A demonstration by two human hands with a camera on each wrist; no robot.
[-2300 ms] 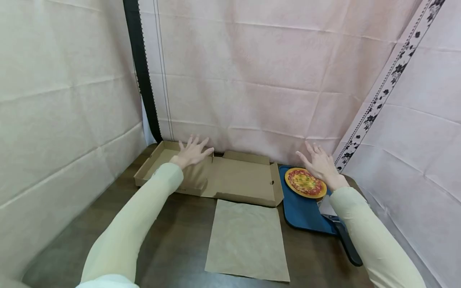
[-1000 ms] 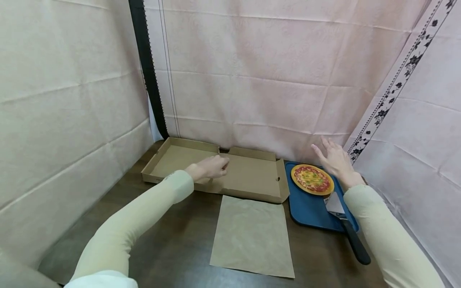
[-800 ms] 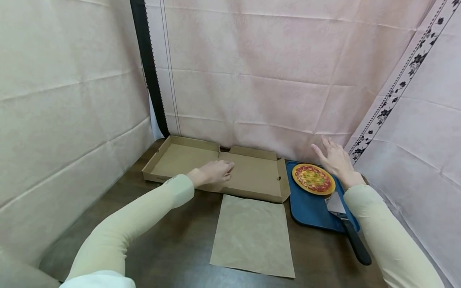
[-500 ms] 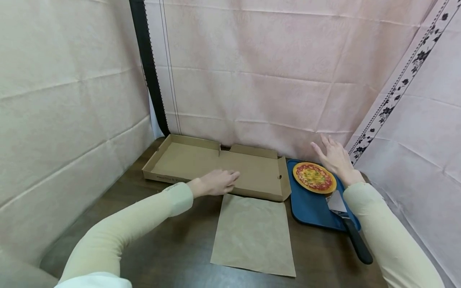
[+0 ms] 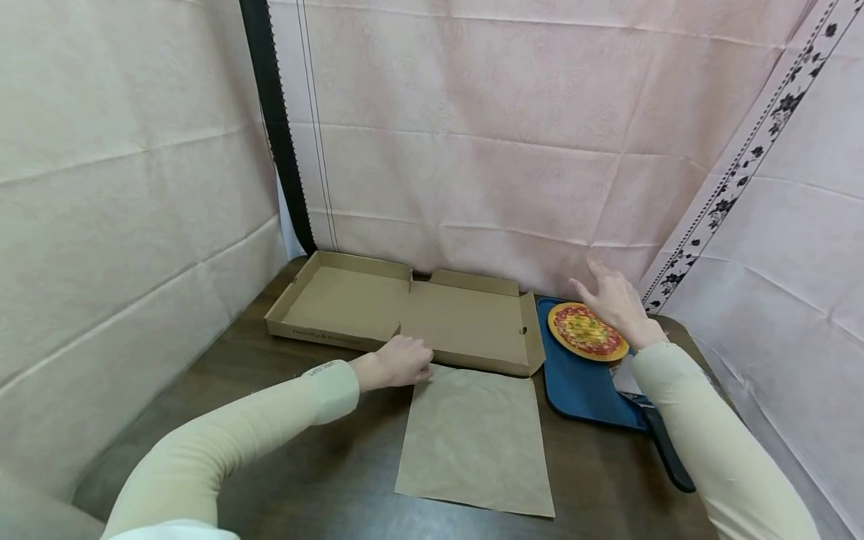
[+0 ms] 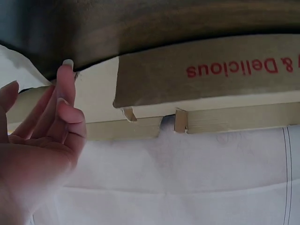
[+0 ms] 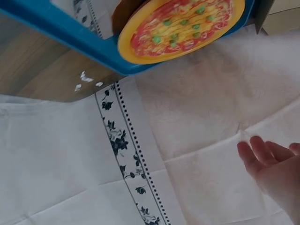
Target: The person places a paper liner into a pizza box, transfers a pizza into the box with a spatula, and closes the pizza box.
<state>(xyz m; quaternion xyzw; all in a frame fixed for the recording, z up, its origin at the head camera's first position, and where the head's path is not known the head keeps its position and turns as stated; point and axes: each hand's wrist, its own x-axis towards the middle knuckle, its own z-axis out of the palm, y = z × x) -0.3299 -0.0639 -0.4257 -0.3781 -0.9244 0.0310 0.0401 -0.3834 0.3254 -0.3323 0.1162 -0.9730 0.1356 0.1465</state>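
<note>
My left hand [image 5: 400, 361] is at the upper left corner of a brown paper sheet [image 5: 479, 442], in front of the pizza box. In the left wrist view its fingers are loosely bent and the thumb stands apart from them; the sheet's corner lies behind the fingertips. My right hand [image 5: 614, 304] hovers with relaxed fingers over the far right of the blue tray [image 5: 580, 394], apart from the pizza [image 5: 586, 331]. A pizza server [image 5: 658, 431] lies on the tray, its black handle past the front edge, partly hidden by my right sleeve.
The unfolded cardboard pizza box [image 5: 466, 319] lies along the back of the brown table [image 5: 324, 465], left of the tray. Pale cloth [image 5: 472, 150] hangs behind and at both sides. Small white scraps [image 7: 84, 77] lie near the tray.
My left hand has come from above the box, right and toward me, down to the paper sheet's corner. My right hand has shifted slightly left in the last half second.
</note>
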